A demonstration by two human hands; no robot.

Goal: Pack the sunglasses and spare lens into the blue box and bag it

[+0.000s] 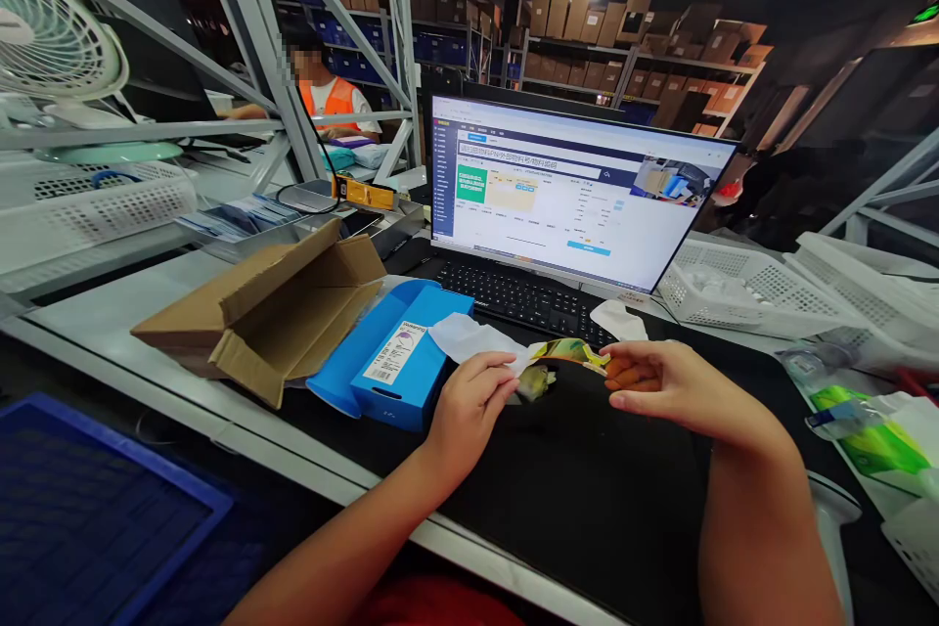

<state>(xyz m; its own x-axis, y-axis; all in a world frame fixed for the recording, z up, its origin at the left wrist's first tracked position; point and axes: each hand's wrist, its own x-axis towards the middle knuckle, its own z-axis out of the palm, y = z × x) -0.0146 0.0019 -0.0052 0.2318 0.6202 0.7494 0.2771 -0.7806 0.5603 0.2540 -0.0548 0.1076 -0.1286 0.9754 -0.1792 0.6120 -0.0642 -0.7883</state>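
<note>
Between hands (469,411) (667,381) and desk edge (499,559): black mat (587,489)

I can see a monitor (568,201), a fan (55,39) well left of it, a white basket (734,318) beside its right edge, shelves (629,70) behind it.

A dark red cloth garment (440,603) shows as a low, rounded patch along the bottom edge, its fabric dim and too blurred for weave or seams to be read. The bare, smooth-outlined left forearm (344,543) is slender and narrows toward the wrist; the bare right forearm (767,518) is equally plain (it looks the broader of the two from this camera). The left grip (469,411) and right grip (660,381) are ungloved human hands with slim, round-tipped fingers.
</note>
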